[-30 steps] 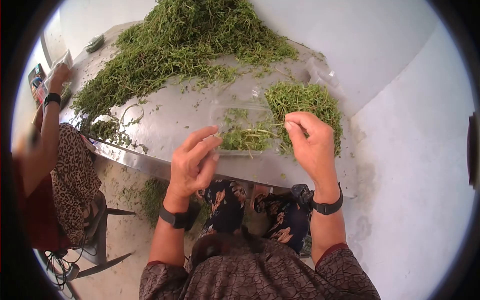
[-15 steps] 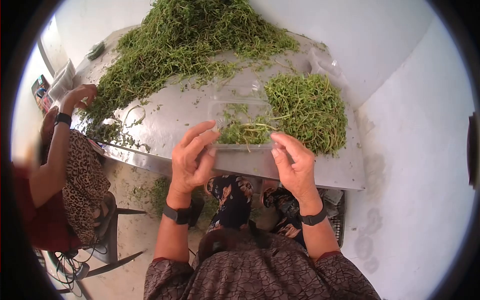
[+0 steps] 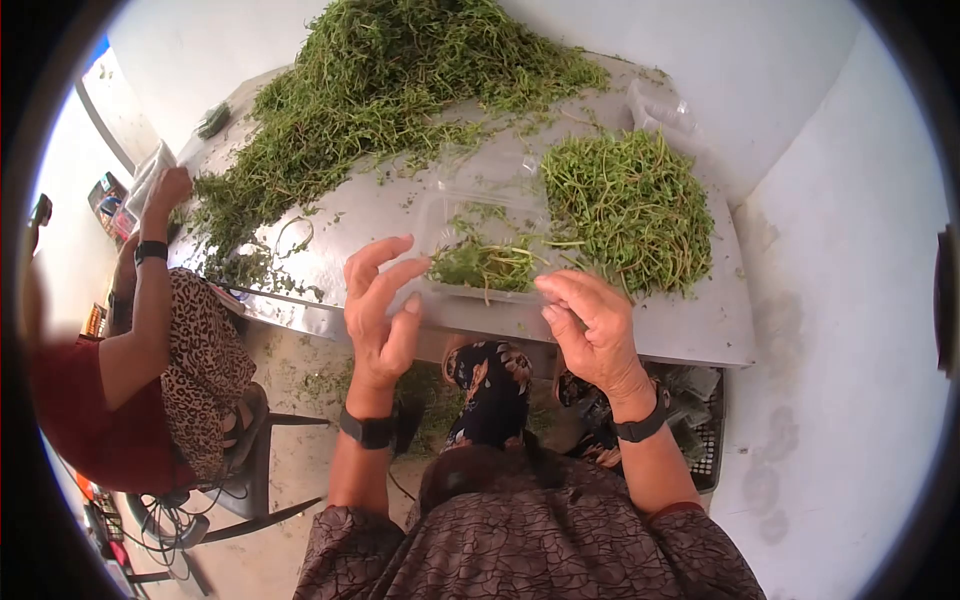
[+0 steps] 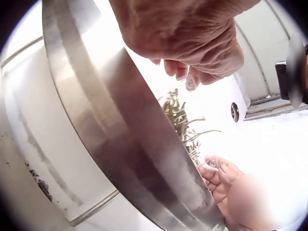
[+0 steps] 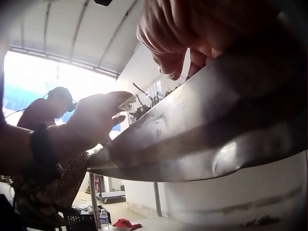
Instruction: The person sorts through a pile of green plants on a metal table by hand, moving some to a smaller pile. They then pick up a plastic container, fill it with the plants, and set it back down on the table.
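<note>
A clear plastic clamshell box (image 3: 488,294) lies near the front edge of the table, its lid (image 3: 480,185) folded back. Leafy green stems (image 3: 500,265) fill part of the box, and some stick out over its rim. At the box's left side my left hand (image 3: 382,310) is held with fingers spread and thumb apart. My right hand (image 3: 595,330) pinches the near right corner of the box between thumb and curled fingers. In the left wrist view the right hand (image 4: 219,180) shows at the clear plastic.
A trimmed heap of greens (image 3: 630,215) sits right of the box, and a much larger pile (image 3: 400,90) covers the back. Stacked clear boxes (image 3: 662,110) stand at the back right by the wall. Another person (image 3: 120,400) sits at the left; a crate (image 3: 700,420) is under the table.
My right hand came from the right-hand heap to the box's near right corner. The box has shifted slightly left on the table. My left fingers have spread a little.
</note>
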A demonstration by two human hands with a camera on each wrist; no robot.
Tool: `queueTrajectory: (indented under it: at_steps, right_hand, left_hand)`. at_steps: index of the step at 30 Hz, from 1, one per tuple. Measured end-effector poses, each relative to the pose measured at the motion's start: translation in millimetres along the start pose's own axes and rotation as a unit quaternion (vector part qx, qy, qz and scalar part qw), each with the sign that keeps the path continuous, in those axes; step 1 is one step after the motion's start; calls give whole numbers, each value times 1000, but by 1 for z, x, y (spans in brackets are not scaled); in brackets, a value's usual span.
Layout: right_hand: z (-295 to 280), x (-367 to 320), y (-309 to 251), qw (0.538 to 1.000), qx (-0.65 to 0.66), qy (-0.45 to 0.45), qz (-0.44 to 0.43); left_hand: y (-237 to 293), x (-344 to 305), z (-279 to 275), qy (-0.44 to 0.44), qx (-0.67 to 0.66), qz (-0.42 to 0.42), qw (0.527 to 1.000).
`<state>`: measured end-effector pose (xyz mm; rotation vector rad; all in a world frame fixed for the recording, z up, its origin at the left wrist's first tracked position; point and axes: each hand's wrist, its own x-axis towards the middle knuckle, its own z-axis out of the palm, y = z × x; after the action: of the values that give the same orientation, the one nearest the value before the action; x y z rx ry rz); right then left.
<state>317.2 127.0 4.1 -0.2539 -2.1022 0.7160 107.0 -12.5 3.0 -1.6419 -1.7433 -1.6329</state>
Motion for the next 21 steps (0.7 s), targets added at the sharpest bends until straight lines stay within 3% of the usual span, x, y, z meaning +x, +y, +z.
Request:
queueTrajectory:
  at_steps: [2,6,15,17,19,21]
  right_hand:
    - [1,1,0,1000,-4,1,-10]
    - [1,1,0,1000,-1,-3,-16]
    - [-3,4,-2,999,30,-19,-7]
    - [-2,3,1,999,32,-17,-18]
    - [-2,3,2,999,33,-17,-27]
    - [-4,3,-1,999,43,-24,-14]
  left_hand:
    - [8,2,-5,-28,63,55,996]
    - [23,10,-11,-120,61,56,989]
    - [74,15,-38,-226,173,72,956]
    - [89,22,-50,-257,189,58,946]
    - [103,31,-63,-360,203,69,908]
    - [114,40,-73,-372,225,71,898]
